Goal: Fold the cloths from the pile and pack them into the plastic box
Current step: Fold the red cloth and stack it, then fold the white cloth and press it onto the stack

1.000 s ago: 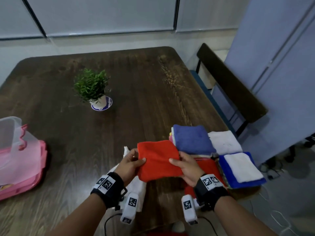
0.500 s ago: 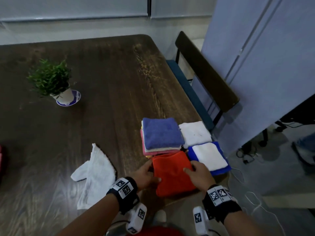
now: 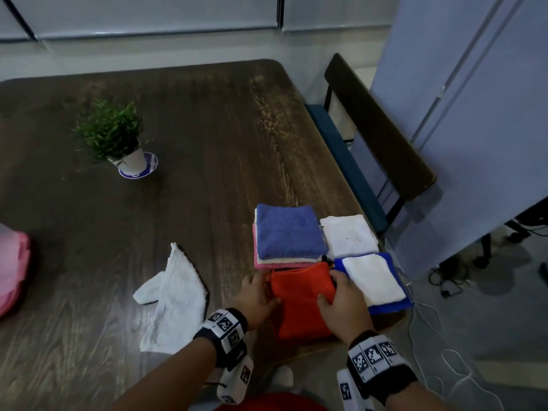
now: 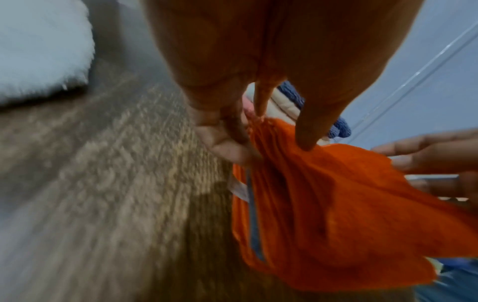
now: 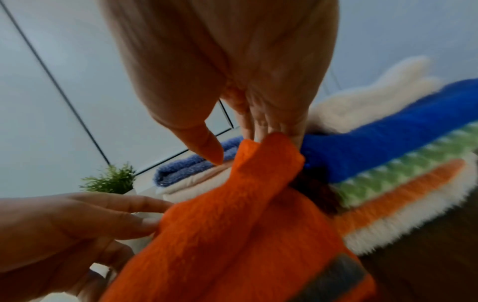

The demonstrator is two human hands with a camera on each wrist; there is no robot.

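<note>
Two hands: both on the folded orange cloth (image 3: 301, 301), at the near right edge of the surface (image 3: 178, 143).
Left hand (image 3: 256, 298): thumb and fingers pinched the cloth's left edge near its far corner; the left wrist view showed the fabric bunched there.
Right hand (image 3: 341, 304): fingers curled over the cloth's right edge at the far corner, thumb on top; the right wrist view showed that corner lifted and folded over.
Cloth lie: long axis ran from near to far, its far edge touching the pile topped by a blue-grey cloth (image 3: 289, 229).
Head view only: a loose white cloth (image 3: 173, 298) lay to the left, a potted plant (image 3: 114, 137) farther back, a pink box (image 3: 12, 268) at the far left edge.
Right wrist view only: the stack (image 5: 388, 163) to the right showed blue, green, orange and white layers.
</note>
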